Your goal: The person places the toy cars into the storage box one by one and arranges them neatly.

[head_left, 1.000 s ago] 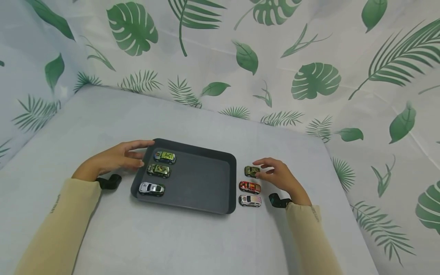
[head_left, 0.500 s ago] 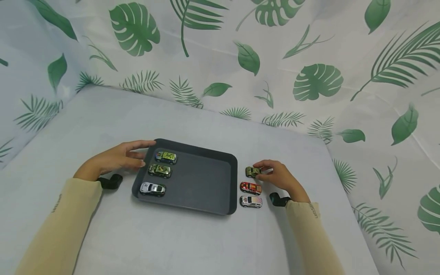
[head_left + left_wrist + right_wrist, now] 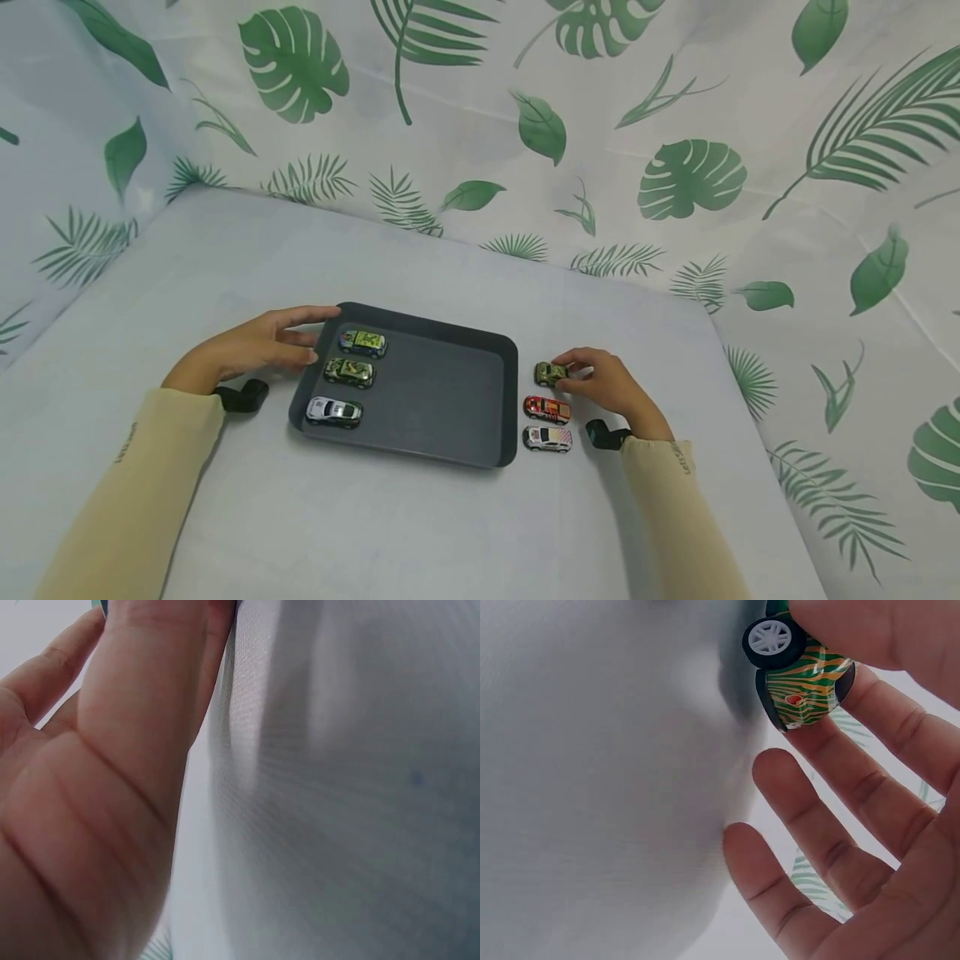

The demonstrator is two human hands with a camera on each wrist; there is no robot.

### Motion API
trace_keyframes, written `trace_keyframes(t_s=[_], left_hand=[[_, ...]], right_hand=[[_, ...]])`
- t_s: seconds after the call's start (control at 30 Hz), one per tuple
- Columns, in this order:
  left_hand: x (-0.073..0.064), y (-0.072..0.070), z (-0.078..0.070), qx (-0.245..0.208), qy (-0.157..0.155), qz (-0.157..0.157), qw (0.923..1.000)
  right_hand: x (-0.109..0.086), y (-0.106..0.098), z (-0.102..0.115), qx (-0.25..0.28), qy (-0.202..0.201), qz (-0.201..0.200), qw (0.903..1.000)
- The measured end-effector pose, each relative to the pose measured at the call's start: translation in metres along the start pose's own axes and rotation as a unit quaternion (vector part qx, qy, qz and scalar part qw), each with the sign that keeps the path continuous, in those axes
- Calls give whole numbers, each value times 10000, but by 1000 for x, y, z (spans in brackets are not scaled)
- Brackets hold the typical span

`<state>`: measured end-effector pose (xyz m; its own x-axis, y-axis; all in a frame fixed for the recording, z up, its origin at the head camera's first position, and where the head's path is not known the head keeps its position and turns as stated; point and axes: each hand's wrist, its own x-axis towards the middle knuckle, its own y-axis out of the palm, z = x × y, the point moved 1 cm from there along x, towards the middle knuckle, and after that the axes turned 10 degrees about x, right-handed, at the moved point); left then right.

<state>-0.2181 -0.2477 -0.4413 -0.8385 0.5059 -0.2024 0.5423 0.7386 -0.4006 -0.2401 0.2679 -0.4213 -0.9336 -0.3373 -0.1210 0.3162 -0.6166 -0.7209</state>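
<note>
My right hand (image 3: 603, 383) pinches a green camouflage toy car (image 3: 550, 373) between thumb and fingers, to the right of the tray. In the right wrist view the rear of that toy car (image 3: 802, 690) shows green and orange stripes and a white-spoked wheel. A red toy car (image 3: 547, 409) and a white toy car (image 3: 547, 438) stand just below it. My left hand (image 3: 255, 346) rests at the left rim of a dark grey tray (image 3: 438, 400), fingers extended along its corner. In the left wrist view the left hand (image 3: 112, 750) hides most of the tray.
Inside the tray, along its left side, stand a yellow-green toy car (image 3: 363, 342), a camouflage toy car (image 3: 349, 372) and a white-and-green toy car (image 3: 333, 412). A white cloth (image 3: 420, 542) covers the table. A leaf-patterned curtain (image 3: 465, 125) hangs behind.
The right hand's fingers have closed in on the green camouflage car, which stays at about the same spot. The left hand keeps its place at the tray's rim.
</note>
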Motion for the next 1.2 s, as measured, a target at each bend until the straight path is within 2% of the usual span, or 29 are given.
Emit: trace_keyframes(t_s=[0.53, 1.2], left_hand=[[1, 0, 0, -24, 14, 39, 10000], [1, 1, 0, 24, -36, 0, 10000]], right_hand=[[-11, -7, 29, 6, -866, -13, 9962], [-9, 12, 55, 542, -1503, -43, 9871]])
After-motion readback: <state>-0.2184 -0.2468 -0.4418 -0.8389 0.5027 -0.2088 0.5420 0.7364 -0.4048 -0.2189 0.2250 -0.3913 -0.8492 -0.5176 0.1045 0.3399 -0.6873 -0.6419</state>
